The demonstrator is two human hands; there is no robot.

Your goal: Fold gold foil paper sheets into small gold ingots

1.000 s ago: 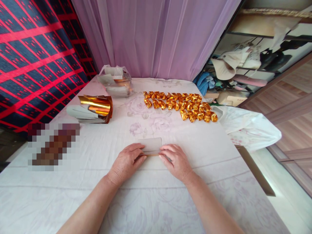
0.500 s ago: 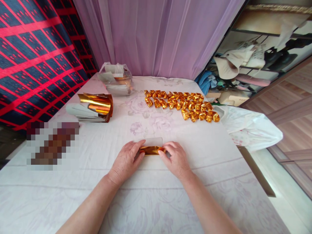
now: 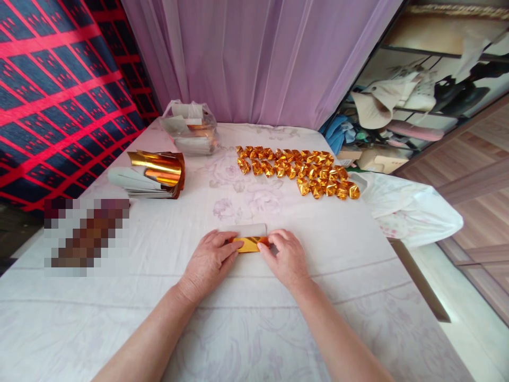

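Observation:
A sheet of gold foil paper (image 3: 249, 244) lies on the table in front of me, its near part folded over with the gold side up and its pale grey back showing behind. My left hand (image 3: 210, 257) grips the left end of the fold, fingers resting on top of the gold strip. My right hand (image 3: 287, 257) pinches the right end between thumb and fingers. Farther off, several folded gold paper pieces (image 3: 280, 168) stand in rows. A stack of gold foil sheets (image 3: 159, 178), curled over with grey backs showing, sits at the left.
A clear plastic bag (image 3: 191, 127) of more sheets stands at the back left of the cloth-covered table (image 3: 254, 339). A white plastic bag (image 3: 417, 209) hangs by the right edge. Behind are a purple curtain (image 3: 254, 63) and a shelf with hats and shoes. A blurred patch covers something at left.
The gold strip now lies flatter and brighter between my hands. My left fingers have slid slightly right onto it; the right hand has barely moved.

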